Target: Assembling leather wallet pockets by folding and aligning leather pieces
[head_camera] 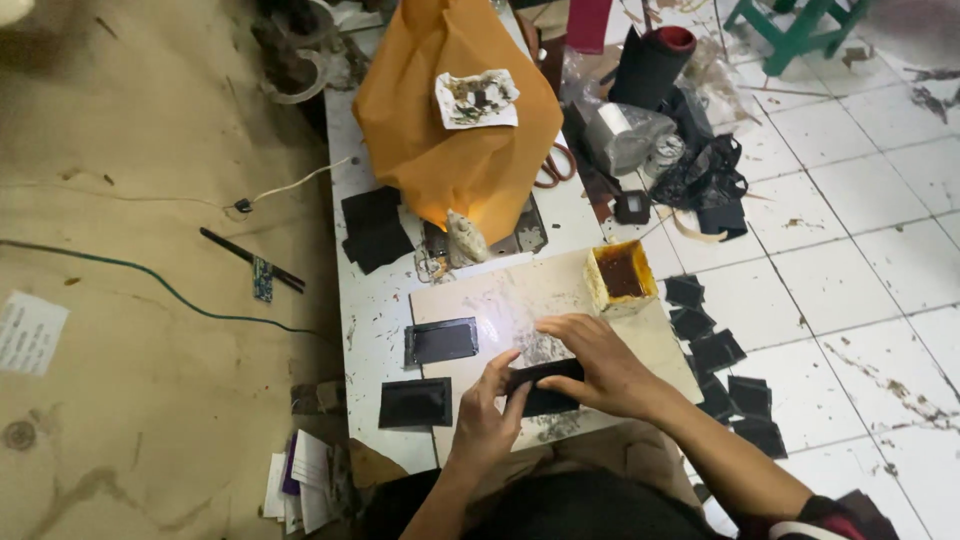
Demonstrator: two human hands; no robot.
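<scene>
**One black piece in hand, many laid out around it**

Both hands meet over a board (520, 300). The left hand (487, 415) pinches the near end of a black piece (545, 388) between thumb and fingers; the right hand (600, 365) lies curled over its far end and presses it down. The piece rests on the board's near edge, partly hidden under the right hand, so its surface cannot be read.

Just left of the hands lie two similar flat pieces: one with a pale rim (441, 341) on the board, and a plain dark one (415, 403) on the table (370, 310) beside it. To the right, on the tiled floor (860, 260), a row of black pieces (722, 350) runs down beside the board. I judge these to be either finished or waiting; the frame does not show which.

Beyond the hands a small open tub (620, 275) of brown stuff, perhaps glue, stands at the board's far corner. A stack of dark sheets (375, 230) lies further back, beside a lit lamp under an orange paper cover (450, 110). Scissors (555, 165) lie behind it.

Work looks midway: one piece in hand, several still about.
</scene>
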